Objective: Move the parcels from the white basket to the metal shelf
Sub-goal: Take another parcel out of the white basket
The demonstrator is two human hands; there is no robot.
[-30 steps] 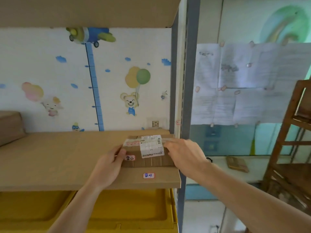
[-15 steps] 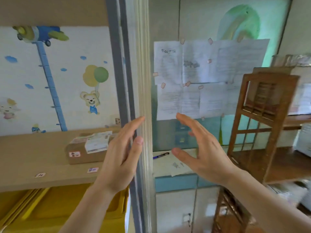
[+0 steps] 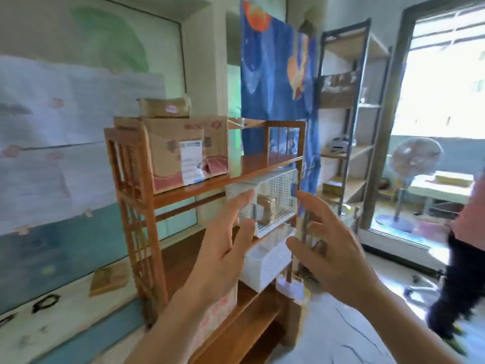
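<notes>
A white perforated basket (image 3: 278, 187) sits on the middle level of a wooden rack (image 3: 136, 206), and a brown parcel (image 3: 266, 208) stands inside it. A second white basket (image 3: 267, 264) sits just below. My left hand (image 3: 223, 248) and my right hand (image 3: 330, 248) are raised in front of the baskets, fingers spread, holding nothing. Neither hand touches a basket. A metal shelf (image 3: 351, 114) stands farther back on the right.
A large cardboard box (image 3: 183, 151) with a smaller package (image 3: 165, 107) on top fills the rack's upper level. A person (image 3: 464, 245) stands at the right edge. A floor fan (image 3: 412, 164) stands by the bright doorway. A small brown parcel (image 3: 107, 281) lies on the ledge at the left.
The view has swung right, from the metal shelf where a parcel was left to the wooden rack with the white baskets. Both hands came off the parcel and now hover open.
</notes>
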